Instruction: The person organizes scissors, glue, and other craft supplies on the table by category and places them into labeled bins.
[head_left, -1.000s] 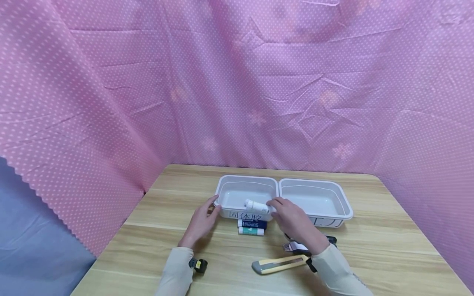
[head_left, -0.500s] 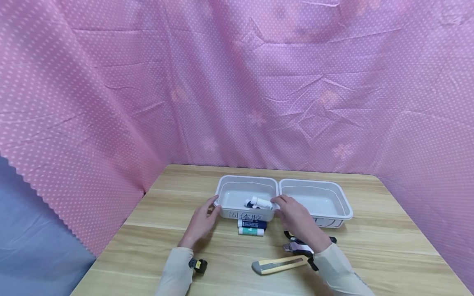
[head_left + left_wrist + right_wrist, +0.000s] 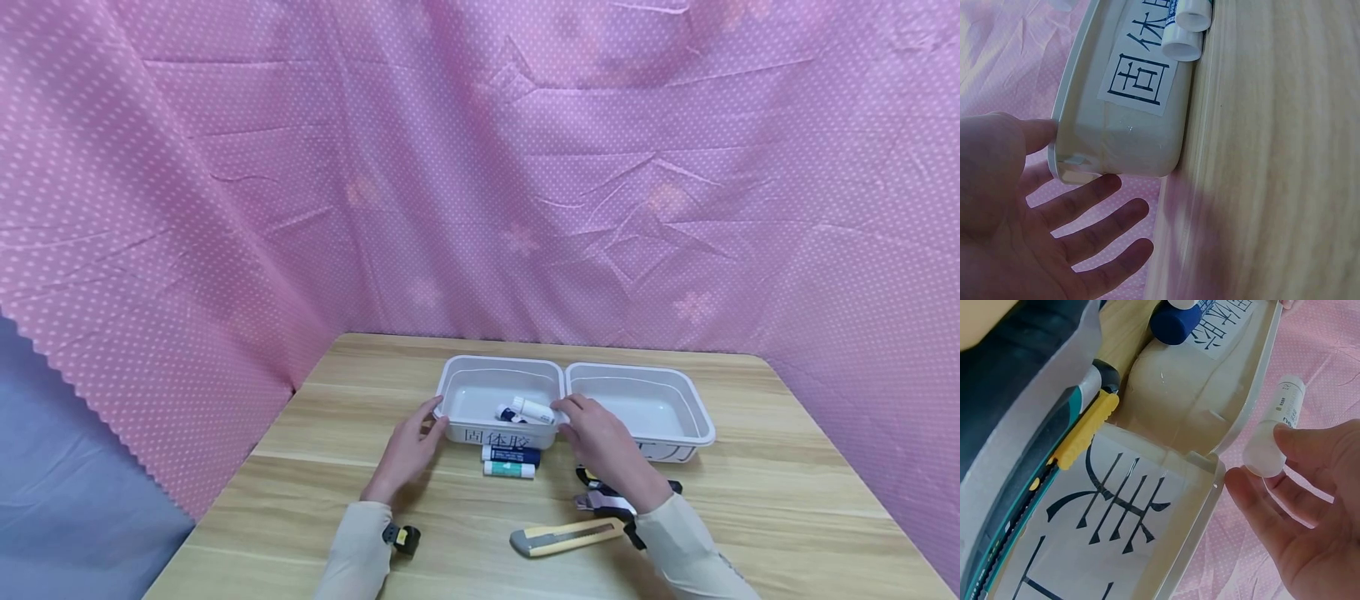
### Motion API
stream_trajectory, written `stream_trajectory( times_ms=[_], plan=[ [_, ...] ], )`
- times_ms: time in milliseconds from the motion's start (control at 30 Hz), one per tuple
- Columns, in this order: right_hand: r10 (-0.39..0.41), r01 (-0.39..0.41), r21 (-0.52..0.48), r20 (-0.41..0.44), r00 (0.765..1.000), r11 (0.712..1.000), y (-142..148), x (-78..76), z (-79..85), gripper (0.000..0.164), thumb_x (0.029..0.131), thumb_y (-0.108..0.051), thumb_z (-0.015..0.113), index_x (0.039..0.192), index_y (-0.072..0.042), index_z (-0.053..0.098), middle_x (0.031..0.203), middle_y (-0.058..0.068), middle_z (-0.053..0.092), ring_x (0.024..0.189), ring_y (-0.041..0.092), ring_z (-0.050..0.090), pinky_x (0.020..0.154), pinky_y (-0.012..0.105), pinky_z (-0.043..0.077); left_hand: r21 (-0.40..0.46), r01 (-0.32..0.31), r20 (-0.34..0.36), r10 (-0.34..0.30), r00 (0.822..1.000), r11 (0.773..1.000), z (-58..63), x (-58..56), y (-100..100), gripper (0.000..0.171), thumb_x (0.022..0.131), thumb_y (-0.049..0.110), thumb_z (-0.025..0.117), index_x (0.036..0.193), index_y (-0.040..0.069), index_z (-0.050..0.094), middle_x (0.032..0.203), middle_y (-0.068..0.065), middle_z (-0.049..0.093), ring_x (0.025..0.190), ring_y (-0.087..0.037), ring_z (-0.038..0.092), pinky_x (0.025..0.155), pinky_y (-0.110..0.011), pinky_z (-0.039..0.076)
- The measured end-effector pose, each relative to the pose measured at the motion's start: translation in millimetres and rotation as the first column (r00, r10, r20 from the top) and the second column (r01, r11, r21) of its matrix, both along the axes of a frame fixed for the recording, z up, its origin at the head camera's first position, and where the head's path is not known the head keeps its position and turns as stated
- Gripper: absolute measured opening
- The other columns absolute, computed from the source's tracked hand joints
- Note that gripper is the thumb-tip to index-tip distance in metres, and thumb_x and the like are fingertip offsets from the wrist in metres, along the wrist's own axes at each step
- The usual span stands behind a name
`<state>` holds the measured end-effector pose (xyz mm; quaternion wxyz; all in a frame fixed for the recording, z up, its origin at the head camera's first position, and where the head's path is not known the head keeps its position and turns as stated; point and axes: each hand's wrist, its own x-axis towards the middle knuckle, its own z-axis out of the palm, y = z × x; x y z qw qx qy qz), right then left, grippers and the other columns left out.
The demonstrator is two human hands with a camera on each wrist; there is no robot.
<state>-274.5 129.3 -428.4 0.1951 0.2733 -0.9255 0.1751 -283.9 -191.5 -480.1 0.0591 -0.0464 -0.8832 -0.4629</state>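
My right hand point(image 3: 600, 442) pinches a white glue stick point(image 3: 533, 410) between thumb and fingertips, over the near right part of the left white tub point(image 3: 500, 361). The right wrist view shows the glue stick point(image 3: 1279, 425) held by its lower end, tilted. Below it in the tub lies another glue stick point(image 3: 510, 414) with a dark end, partly covered. My left hand point(image 3: 407, 454) holds the tub's near left corner; in the left wrist view its thumb and index finger are at the rim point(image 3: 1063, 94), the other fingers stretched out.
Two glue sticks, a blue one point(image 3: 512, 455) and a green-and-white one point(image 3: 509, 470), lie before the left tub. A second white tub point(image 3: 637, 367) adjoins it on the right. A yellow utility knife point(image 3: 566, 537) and dark utility knives point(image 3: 603, 502) lie near my right forearm.
My right hand has shifted slightly right and the white glue stick with it, baring the dark-ended glue stick in the tub. My left hand has stayed at the tub's corner.
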Motion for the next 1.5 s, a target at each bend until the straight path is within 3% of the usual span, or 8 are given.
stream_trajectory(
  times_ms=[1033,1500],
  plan=[
    [-0.029,0.028,0.025,0.022,0.999,0.999,-3.9,2.2,-2.0,0.032,0.088,-0.006,0.080,0.119,-0.010,0.071,0.112,0.006,0.070,0.099,0.021,0.068,0.083,0.037,0.062,0.010,0.006,0.003,-0.006,1.000,1.000,-1.8,-0.5,-2.2,0.054,0.107,0.035,0.055,0.156,0.018,0.043,0.138,-0.015,0.063,0.119,-0.030,0.064,0.104,-0.051,0.054],
    [-0.030,0.028,-0.019,-0.088,0.996,0.999,4.3,-0.6,0.0,0.040,0.087,-0.015,0.083,0.124,-0.008,0.069,0.118,0.005,0.064,0.090,0.015,0.065,0.066,0.030,0.060,0.020,0.006,0.016,-0.006,1.000,1.000,-0.4,0.5,-1.1,0.053,0.107,0.035,0.054,0.156,0.020,0.042,0.139,-0.013,0.063,0.119,-0.030,0.064,0.104,-0.051,0.054]
  ],
)
